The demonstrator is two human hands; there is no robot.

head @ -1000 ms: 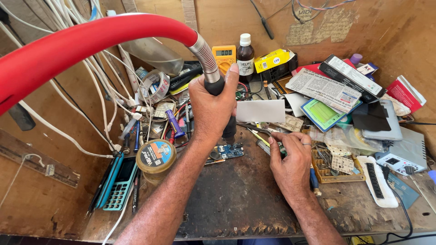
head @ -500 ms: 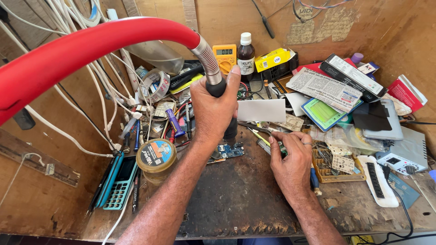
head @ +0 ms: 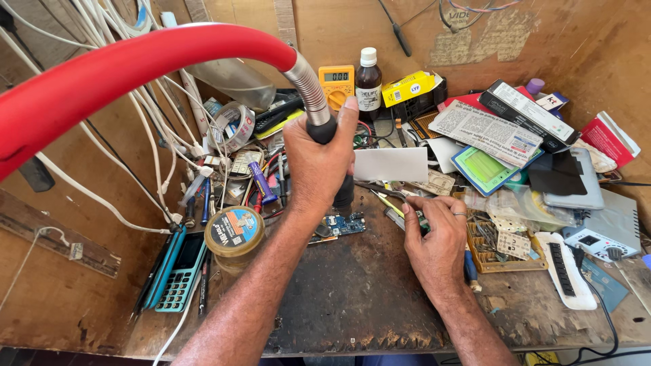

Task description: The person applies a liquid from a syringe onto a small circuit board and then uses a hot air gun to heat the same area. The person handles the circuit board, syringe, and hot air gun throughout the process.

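My left hand [head: 320,157] grips the black handle of a hot-air tool [head: 327,130], whose metal neck runs into a thick red hose [head: 135,64] arching to the upper left. The tool's tip points down at a small blue circuit board [head: 342,224] on the dark bench. My right hand [head: 434,237] rests just right of the board, its fingers closed on thin tweezers [head: 390,203] whose tips reach toward the board. A ring shows on one of its fingers.
A round tin [head: 234,230] and a turquoise phone [head: 175,271] lie at the left. White cables [head: 146,146] hang along the left wall. A yellow multimeter [head: 336,81], a dark bottle [head: 368,85], papers, boxes and a parts tray [head: 498,244] crowd the back and right.
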